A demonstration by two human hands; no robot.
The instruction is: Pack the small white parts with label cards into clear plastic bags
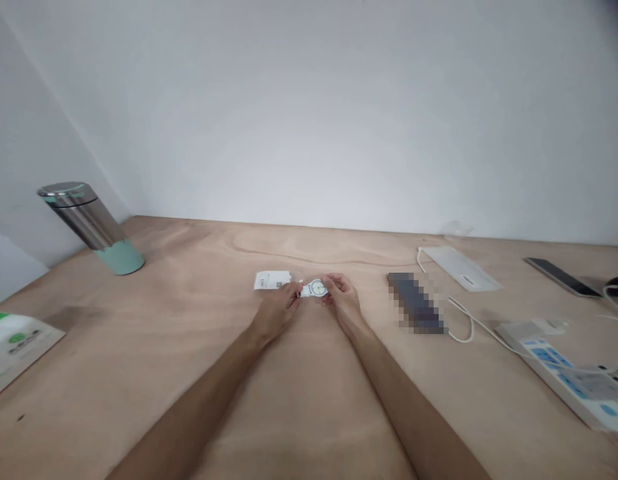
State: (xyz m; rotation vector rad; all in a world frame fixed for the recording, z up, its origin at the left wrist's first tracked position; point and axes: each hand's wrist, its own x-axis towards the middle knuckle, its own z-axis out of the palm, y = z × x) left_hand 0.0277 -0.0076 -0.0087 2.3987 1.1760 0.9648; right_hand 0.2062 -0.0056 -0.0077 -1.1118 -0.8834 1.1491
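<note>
Between my two hands is a small white piece with a round, dial-like blue print (318,287), its exact kind too small to make out. My right hand (343,297) pinches its right edge between thumb and fingers. At its left end, the closed fingers of my left hand (279,308) grip the narrower part. Just beyond the left hand, a white packet (272,279) with small print lies flat on the wooden table (309,387); part of it is hidden behind the fingers.
A steel and mint-green flask (96,227) stands at the left. A white and green bag (19,347) lies at the left edge. To the right are a blurred-out dark device (416,303), a white sleeve (461,268), a phone (561,277), a white cable (489,330) and a blue-printed package (563,373).
</note>
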